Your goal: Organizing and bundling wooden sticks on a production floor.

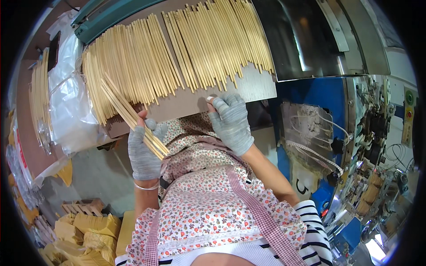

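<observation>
Several pale wooden chopsticks [133,117] lie in my left hand [145,153], which is closed around their lower part; they slant up and left over the table edge. My left hand wears a grey striped glove with bare fingertips showing. In a matching glove, my right hand [231,122] rests at the front edge of the table [195,104], fingers loosely bent and the bare thumb tip pointing left. Nothing shows in it. Just beyond lie two wide rows of chopsticks, a left row [128,62] and a right row [217,44], side by side with uneven near ends.
A clear plastic bag [71,106] lies left of the rows, with another bundle of chopsticks [40,95] farther left. A dark metal machine housing [306,40] borders the table on the right, above a blue machine body [326,97]. Yellow sacks [95,226] sit on the floor at lower left.
</observation>
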`<state>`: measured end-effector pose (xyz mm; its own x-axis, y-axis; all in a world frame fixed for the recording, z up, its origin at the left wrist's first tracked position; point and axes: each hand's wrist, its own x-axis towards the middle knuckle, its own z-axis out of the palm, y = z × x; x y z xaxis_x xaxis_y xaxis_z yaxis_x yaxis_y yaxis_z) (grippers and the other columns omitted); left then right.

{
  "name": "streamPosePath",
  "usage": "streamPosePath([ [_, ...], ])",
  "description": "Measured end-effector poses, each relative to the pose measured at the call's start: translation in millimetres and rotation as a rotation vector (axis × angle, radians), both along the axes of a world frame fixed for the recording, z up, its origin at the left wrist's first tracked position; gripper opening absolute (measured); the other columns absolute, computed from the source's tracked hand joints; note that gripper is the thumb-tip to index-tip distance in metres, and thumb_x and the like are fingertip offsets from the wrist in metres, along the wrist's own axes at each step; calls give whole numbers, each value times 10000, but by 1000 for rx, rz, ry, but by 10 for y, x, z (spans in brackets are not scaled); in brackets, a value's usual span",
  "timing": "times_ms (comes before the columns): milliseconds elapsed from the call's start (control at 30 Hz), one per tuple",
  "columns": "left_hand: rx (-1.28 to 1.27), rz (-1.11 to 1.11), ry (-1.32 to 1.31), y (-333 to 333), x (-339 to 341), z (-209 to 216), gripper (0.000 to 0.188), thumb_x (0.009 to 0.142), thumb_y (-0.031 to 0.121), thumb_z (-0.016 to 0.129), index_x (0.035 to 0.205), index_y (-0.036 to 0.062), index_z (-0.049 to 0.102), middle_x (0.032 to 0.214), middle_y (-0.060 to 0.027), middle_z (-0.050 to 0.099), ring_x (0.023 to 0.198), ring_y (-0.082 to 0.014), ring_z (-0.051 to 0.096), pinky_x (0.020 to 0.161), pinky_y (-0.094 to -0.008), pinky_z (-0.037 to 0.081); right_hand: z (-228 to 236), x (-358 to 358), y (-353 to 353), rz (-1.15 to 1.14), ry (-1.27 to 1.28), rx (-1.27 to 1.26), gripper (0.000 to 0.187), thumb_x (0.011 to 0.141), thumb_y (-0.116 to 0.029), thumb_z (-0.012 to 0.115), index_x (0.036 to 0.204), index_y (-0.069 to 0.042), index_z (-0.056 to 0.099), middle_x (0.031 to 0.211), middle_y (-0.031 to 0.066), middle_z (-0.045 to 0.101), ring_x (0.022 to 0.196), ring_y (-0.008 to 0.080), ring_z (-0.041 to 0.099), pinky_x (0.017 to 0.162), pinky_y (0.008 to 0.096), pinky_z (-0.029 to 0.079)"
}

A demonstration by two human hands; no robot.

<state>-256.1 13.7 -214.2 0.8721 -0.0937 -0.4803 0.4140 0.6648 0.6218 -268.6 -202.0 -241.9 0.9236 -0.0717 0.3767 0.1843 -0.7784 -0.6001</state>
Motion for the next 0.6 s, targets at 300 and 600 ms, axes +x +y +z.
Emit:
streamPosePath([
  [300,11,13,-43,-6,3,35,324,942,230,517,1188,22,488,827,-10,520,774,-122,549,796,-304,502,-84,409,183,-84,7,-112,128,724,-147,705,775,-60,627,724,100,585,703,297,553,692,424,420],
  [600,13,-2,-6,-67,5,74,276,963,216,486,1174,39,499,807,-5,517,721,-116,516,773,-313,486,-26,444,218,-132,103,-279,148,759,-214,654,794,-73,623,761,102,585,746,286,556,719,433,393],
])
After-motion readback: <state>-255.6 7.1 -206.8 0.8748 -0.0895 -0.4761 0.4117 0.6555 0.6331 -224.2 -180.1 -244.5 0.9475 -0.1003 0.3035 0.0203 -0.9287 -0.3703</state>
